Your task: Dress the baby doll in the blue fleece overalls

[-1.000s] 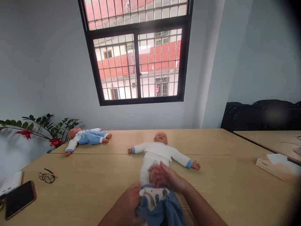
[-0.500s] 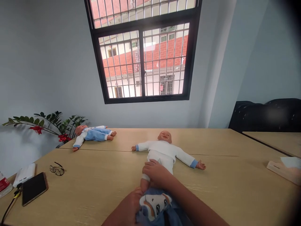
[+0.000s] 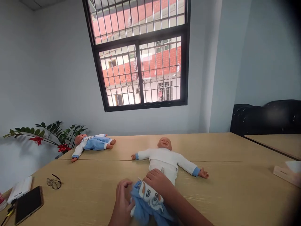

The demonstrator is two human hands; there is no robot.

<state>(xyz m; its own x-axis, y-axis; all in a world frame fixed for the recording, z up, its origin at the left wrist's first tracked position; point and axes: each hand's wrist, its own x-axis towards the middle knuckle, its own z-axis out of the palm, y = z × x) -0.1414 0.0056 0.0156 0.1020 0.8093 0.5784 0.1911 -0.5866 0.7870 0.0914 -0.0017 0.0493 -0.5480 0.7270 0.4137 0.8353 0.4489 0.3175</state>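
Note:
A doll (image 3: 164,155) in a white long-sleeved top and white bottoms with blue cuffs lies on its back, arms spread. My right hand (image 3: 158,182) is closed around its leg, at the upper edge of a bunched blue garment (image 3: 150,204) printed with a white cartoon face. That garment covers the doll's lower leg and foot, so neither shows. To the left is my left hand (image 3: 122,201), fingers curled but apart, the thumb against the cloth's side.
Another doll (image 3: 94,142) in blue trousers lies at the far left, by a potted plant (image 3: 58,130). Eyeglasses (image 3: 54,182), a phone (image 3: 29,204) and a white box-like device (image 3: 20,190) with a cable are at left. A tissue box (image 3: 287,174) stands at right.
My left hand has come off the doll's bare foot and opened beside the cloth. The blue garment has moved up over the foot. My right hand stays on the leg; the view has tilted up.

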